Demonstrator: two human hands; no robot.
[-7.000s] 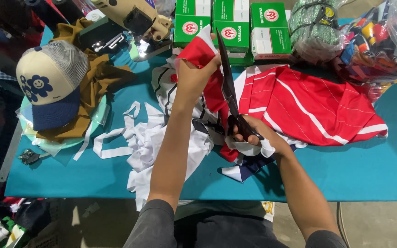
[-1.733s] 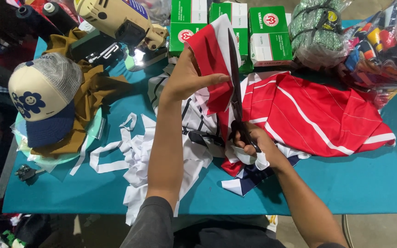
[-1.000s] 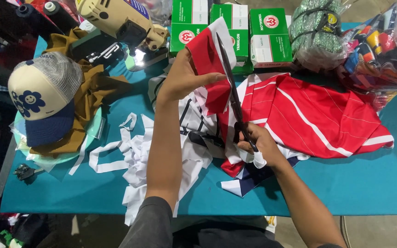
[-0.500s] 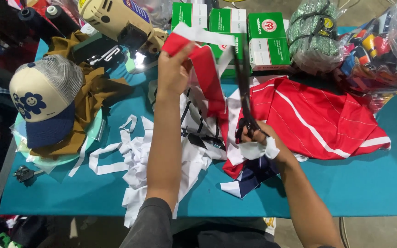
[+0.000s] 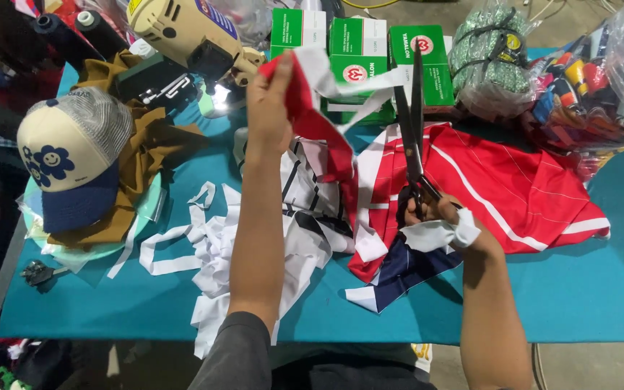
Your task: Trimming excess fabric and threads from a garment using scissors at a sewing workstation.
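- The red fabric piece (image 5: pixel 305 108) is held lifted above the bench (image 5: pixel 579 289) by the left hand (image 5: pixel 269 101), whose grip is closed on the upper edge.
- The long black scissors (image 5: pixel 412 123) are held by the right hand (image 5: pixel 438 217), grip closed around the handles, blades pointing away and nearly together.
- A white strip (image 5: pixel 348 83) hangs between fabric and blades.
- For a clean cut, the cloth is best kept taut and the blades aligned along the strip's edge.
- White scraps (image 5: pixel 218 253) and a cap (image 5: pixel 74 159) lie to the left.

Red white-striped cloth (image 5: pixel 514 195), teal table (image 5: pixel 601 296)
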